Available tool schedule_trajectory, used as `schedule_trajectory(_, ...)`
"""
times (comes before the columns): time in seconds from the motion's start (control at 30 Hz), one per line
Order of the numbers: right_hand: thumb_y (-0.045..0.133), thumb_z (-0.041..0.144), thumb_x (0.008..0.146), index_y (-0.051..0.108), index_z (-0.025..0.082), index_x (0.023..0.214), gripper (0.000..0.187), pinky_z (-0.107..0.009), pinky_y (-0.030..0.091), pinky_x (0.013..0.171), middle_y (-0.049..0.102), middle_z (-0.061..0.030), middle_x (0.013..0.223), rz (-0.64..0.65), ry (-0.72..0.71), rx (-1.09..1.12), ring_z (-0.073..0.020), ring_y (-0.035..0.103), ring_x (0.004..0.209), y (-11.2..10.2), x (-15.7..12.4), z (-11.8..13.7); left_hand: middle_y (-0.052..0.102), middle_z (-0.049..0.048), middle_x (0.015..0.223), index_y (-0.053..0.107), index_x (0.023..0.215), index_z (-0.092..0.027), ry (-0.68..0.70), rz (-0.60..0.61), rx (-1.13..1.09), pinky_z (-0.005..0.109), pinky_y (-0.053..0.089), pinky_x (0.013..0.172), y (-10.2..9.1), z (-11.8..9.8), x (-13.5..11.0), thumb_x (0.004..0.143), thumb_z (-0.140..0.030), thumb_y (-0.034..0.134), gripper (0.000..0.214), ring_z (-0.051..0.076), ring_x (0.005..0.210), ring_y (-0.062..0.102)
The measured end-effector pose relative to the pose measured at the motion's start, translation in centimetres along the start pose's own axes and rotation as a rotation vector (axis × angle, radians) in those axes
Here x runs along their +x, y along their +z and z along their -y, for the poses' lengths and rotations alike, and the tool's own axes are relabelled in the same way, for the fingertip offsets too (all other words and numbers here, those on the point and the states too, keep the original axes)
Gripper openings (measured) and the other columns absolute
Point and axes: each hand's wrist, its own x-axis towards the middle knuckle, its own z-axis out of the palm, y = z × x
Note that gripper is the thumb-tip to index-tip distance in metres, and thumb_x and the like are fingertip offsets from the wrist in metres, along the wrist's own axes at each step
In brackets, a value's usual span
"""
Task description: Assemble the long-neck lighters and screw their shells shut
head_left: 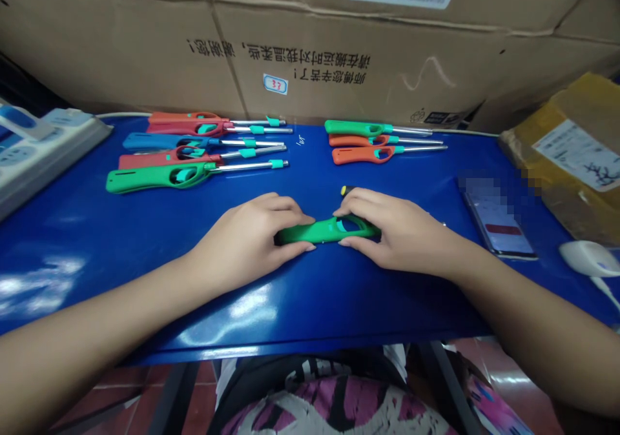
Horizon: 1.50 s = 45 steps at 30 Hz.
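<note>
Low over the blue table's middle is a green long-nosed lighter (320, 231), lying sideways between my hands. My left hand (252, 232) closes thumb and fingers round the handle end. My right hand (397, 232) grips the other end, past the trigger opening, and hides the rod. Behind my right fingers pokes a black object with a yellow end (345, 190); the rest of it is covered. At the back left lie several lighters, a green one (140, 178) nearest, with teal pieces on their rods. Three more, among them an orange lighter (356, 155), lie back right.
A large cardboard box (145, 48) walls off the table's (232, 306) back edge. On the left sits a white power strip (43, 144). To the right are a phone (498, 219), a white corded device (588, 257) and a yellow-taped parcel (557, 125).
</note>
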Motion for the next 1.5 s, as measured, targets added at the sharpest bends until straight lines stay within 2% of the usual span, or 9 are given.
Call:
schedule_trajectory(0.23, 0.074, 0.025, 0.085, 0.063, 0.023, 0.11, 0.027, -0.034, 0.047, 0.085, 0.063, -0.0052, 0.111, -0.041, 0.03, 0.155, -0.0227, 0.06, 0.102, 0.52, 0.39, -0.34, 0.071, 0.005, 0.105, 0.075, 0.112, -0.023, -0.04, -0.003, -0.057, 0.035, 0.054, 0.084, 0.09, 0.09, 0.14, 0.087, -0.035, 0.076, 0.027, 0.024, 0.102, 0.066)
schedule_trajectory(0.43, 0.076, 0.022, 0.083, 0.063, 0.022, 0.106, 0.027, -0.032, 0.045, 0.082, 0.063, -0.0027, 0.108, -0.028, 0.079, 0.234, -0.019, 0.059, 0.095, 0.48, 0.61, -0.44, 0.071, 0.0048, 0.104, 0.075, 0.108, -0.021, -0.066, -0.009, -0.085, 0.036, 0.054, 0.085, 0.29, 0.08, 0.23, 0.085, -0.033, 0.077, 0.025, 0.024, 0.099, 0.066)
schedule_trajectory(0.7, 0.069, 0.025, 0.088, 0.062, 0.022, 0.112, 0.025, -0.034, 0.047, 0.085, 0.063, -0.0051, 0.113, -0.02, 0.031, 0.131, -0.0221, 0.06, 0.103, 0.01, 0.22, -0.05, 0.069, 0.0054, 0.107, 0.071, 0.112, -0.021, -0.032, -0.001, 0.005, 0.036, 0.054, 0.083, 0.3, 0.0, -0.02, 0.09, -0.033, 0.07, 0.025, 0.025, 0.103, 0.064)
schedule_trajectory(1.0, 0.071, 0.027, 0.087, 0.061, 0.022, 0.11, 0.026, -0.034, 0.049, 0.083, 0.061, -0.0052, 0.114, -0.04, 0.027, 0.083, -0.0222, 0.059, 0.103, 0.17, 0.08, 0.11, 0.068, 0.0038, 0.104, 0.07, 0.113, -0.021, -0.001, 0.006, 0.039, 0.035, 0.053, 0.082, 0.35, -0.01, 0.01, 0.092, -0.034, 0.068, 0.024, 0.023, 0.1, 0.063)
schedule_trajectory(1.27, 0.073, 0.026, 0.088, 0.06, 0.02, 0.111, 0.027, -0.036, 0.046, 0.092, 0.061, -0.007, 0.12, -0.031, 0.037, 0.069, -0.0242, 0.059, 0.112, 0.54, 0.08, 0.0, 0.068, 0.0032, 0.103, 0.071, 0.109, -0.022, -0.019, 0.006, 0.033, 0.034, 0.052, 0.08, 0.53, -0.07, 0.04, 0.092, -0.033, 0.069, 0.021, 0.023, 0.099, 0.062)
schedule_trajectory(1.5, 0.076, 0.024, 0.085, 0.063, 0.02, 0.107, 0.026, -0.032, 0.047, 0.08, 0.063, -0.0041, 0.108, -0.04, 0.022, 0.113, -0.0208, 0.06, 0.098, 0.37, 0.35, -0.1, 0.067, 0.004, 0.104, 0.069, 0.11, -0.021, -0.008, 0.004, 0.054, 0.036, 0.053, 0.082, 0.49, -0.21, 0.04, 0.093, -0.033, 0.065, 0.021, 0.024, 0.1, 0.062)
